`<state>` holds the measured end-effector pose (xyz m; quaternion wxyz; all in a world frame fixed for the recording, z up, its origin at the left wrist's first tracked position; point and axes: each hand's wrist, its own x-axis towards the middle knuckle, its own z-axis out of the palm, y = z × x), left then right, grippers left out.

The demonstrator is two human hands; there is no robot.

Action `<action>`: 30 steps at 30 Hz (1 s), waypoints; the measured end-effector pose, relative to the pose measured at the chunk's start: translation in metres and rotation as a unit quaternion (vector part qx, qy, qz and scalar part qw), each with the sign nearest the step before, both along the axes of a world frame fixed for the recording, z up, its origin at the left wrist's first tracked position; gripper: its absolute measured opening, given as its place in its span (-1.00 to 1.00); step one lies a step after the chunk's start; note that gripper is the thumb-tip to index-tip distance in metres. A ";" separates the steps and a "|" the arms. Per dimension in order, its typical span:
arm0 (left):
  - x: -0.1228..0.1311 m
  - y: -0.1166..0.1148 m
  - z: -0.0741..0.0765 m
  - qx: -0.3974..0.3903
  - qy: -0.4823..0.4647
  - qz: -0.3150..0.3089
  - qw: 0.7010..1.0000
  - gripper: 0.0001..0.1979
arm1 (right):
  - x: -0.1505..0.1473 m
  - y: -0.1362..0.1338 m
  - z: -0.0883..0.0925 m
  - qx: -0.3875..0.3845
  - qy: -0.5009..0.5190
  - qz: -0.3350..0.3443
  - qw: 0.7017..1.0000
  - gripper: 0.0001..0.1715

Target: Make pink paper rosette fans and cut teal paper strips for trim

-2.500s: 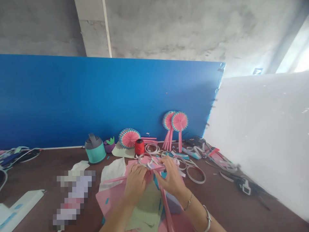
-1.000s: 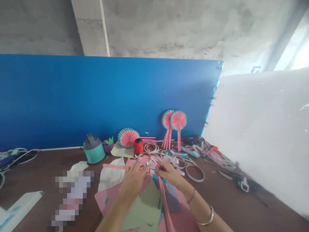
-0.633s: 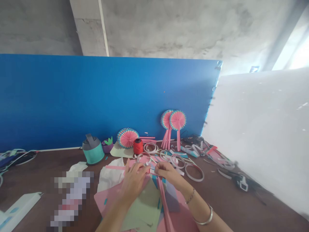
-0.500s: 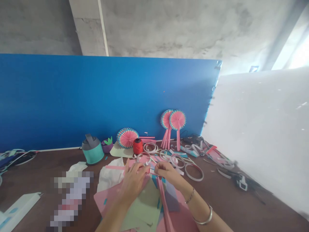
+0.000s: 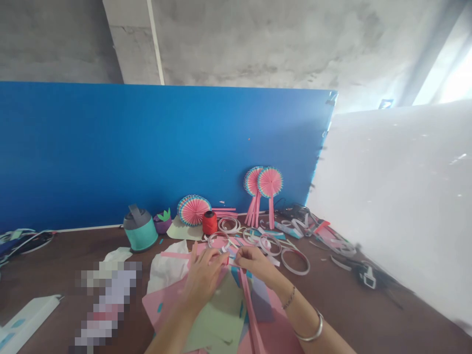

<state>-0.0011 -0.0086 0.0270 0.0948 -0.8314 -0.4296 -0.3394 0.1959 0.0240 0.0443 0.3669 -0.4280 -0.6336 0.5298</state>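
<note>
Both hands meet over a pile of coloured paper sheets (image 5: 221,314) on the brown table (image 5: 66,265). My left hand (image 5: 204,278) and my right hand (image 5: 254,263) pinch a narrow pink paper strip (image 5: 177,255) between their fingertips; its free end runs left over white paper (image 5: 165,270). A second long pink strip (image 5: 250,314) lies along the pile toward me. A bracelet and a bangle sit on my right wrist.
Against the blue board (image 5: 147,147) stand two pink paper fans on sticks (image 5: 267,189), a round paper rosette (image 5: 192,210), a red thread spool (image 5: 209,222), a teal jug (image 5: 139,230) and a purple pot (image 5: 164,222). Tape rings (image 5: 295,260) and scraps lie to the right, near a white panel (image 5: 398,196).
My hands have drawn closer to me and now pinch the pink strip at its middle; the strip's left end has come to lie over the white paper. The view has shifted slightly.
</note>
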 end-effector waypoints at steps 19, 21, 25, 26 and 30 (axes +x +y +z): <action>0.001 0.000 -0.002 0.015 0.005 -0.025 1.000 -0.66 | -0.002 -0.005 0.007 -0.045 -0.044 -0.021 0.998 -0.58; 0.000 0.000 -0.004 0.012 -0.001 -0.025 1.000 -0.65 | -0.002 -0.004 0.005 -0.043 -0.041 -0.022 0.998 -0.59; -0.002 0.002 -0.010 0.001 -0.028 -0.016 0.999 -0.63 | 0.001 0.001 0.000 -0.034 -0.016 -0.009 0.999 -0.64; -0.003 0.003 -0.011 -0.003 -0.035 -0.013 0.999 -0.64 | 0.002 0.002 -0.001 -0.034 -0.004 -0.002 0.999 -0.65; -0.003 0.004 -0.015 -0.016 -0.059 -0.008 0.998 -0.63 | 0.006 0.004 -0.002 -0.043 0.036 0.021 0.998 -0.66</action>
